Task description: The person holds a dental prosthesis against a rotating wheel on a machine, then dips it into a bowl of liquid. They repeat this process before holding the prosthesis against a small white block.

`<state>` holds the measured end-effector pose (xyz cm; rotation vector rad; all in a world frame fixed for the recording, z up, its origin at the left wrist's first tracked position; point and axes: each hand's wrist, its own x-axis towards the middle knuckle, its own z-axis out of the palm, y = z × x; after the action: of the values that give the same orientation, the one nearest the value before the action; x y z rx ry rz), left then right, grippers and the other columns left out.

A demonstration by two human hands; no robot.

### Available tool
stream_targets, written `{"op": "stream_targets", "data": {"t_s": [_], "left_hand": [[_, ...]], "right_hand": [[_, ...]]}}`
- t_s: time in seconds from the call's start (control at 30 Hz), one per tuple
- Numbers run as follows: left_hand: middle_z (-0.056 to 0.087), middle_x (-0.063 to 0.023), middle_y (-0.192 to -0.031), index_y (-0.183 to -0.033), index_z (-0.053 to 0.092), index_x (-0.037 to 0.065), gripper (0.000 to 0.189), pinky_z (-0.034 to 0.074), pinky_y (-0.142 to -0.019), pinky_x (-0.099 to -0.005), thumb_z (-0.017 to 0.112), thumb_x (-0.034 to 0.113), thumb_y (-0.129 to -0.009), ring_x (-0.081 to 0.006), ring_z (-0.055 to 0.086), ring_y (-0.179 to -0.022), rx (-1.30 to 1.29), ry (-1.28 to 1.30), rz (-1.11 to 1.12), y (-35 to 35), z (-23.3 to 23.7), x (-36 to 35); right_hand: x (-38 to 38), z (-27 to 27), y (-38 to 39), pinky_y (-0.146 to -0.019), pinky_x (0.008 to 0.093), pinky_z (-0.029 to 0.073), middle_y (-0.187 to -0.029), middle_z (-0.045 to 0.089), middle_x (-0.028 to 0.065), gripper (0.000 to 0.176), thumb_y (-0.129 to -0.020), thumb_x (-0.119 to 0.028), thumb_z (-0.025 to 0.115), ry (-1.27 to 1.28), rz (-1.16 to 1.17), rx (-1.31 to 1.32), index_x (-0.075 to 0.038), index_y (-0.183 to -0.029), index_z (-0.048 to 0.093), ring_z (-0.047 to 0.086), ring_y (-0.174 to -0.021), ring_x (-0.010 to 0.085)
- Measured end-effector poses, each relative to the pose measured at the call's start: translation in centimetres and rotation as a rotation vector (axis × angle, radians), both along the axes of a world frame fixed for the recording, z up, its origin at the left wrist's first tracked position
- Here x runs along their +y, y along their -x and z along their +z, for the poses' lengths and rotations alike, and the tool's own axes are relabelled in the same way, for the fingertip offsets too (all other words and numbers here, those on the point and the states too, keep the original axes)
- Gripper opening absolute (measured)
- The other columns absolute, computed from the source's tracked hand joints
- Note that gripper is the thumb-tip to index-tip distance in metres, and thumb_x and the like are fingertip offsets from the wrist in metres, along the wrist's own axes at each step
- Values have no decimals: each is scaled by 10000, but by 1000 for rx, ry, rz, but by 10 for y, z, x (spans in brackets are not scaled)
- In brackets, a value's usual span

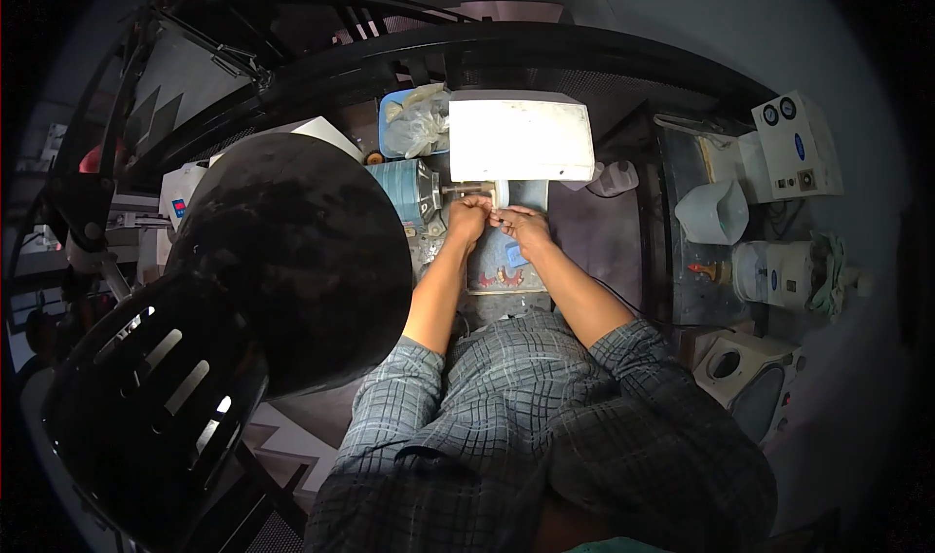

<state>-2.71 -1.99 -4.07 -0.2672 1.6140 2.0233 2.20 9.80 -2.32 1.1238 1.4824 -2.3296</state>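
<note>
Both hands meet just in front of a pale buffing wheel on the shaft of a teal motor. My left hand has its fingers bent and pressed together at the left of the wheel. From the right, my right hand reaches in with its fingers pinched close to the left fingertips. Whatever they hold is too small and too covered to make out. A white hood stands above the wheel. Below the hands lie a small blue block and several reddish curved pieces.
A large black lamp shade fills the left foreground. A blue bin holds plastic bags behind the motor. On the right bench stand a white gauge box, a pale container and a cylindrical machine. Another beige machine sits lower right.
</note>
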Motion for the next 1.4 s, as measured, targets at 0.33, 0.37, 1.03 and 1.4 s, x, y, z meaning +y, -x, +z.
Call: {"op": "stream_targets", "data": {"t_s": [0.33, 0.37, 1.03, 1.4], "left_hand": [[617, -94, -770, -866, 589, -37, 99, 511, -567, -276, 497, -30, -830, -164, 590, -619, -56, -95, 91, -11, -4, -5], [617, -94, -770, -866, 589, -37, 99, 511, -567, -276, 497, -30, -830, -164, 590, -619, -58, -94, 91, -12, -5, -5], [617, -117, -811, -862, 584, -50, 113, 522, -597, -279, 475, -24, -845, -177, 595, -651, -12, -102, 98, -9, -13, -1], [612, -137, -796, -842, 580, -76, 86, 544, -602, -292, 502, -44, -826, -188, 604, -641, -59, -116, 162, -13, 0, 7]], "right_hand": [[-3, -2, -4, -534, 195, 430, -763, 643, 77, 191, -720, -61, 676, -101, 121, 133, 40, -865, 604, 564, -601, 96], [-6, 1, -6, -528, 191, 425, -754, 646, 68, 161, -722, -65, 673, -144, 104, 147, 31, -841, 622, 558, -587, 90], [0, -4, -1, -542, 212, 445, -778, 622, 85, 257, -709, -75, 697, -149, 85, 75, 61, -896, 585, 547, -606, 106], [11, -13, 2, -555, 217, 452, -799, 624, 88, 220, -714, -44, 680, -150, 99, 58, 59, -890, 595, 557, -646, 112]]}}
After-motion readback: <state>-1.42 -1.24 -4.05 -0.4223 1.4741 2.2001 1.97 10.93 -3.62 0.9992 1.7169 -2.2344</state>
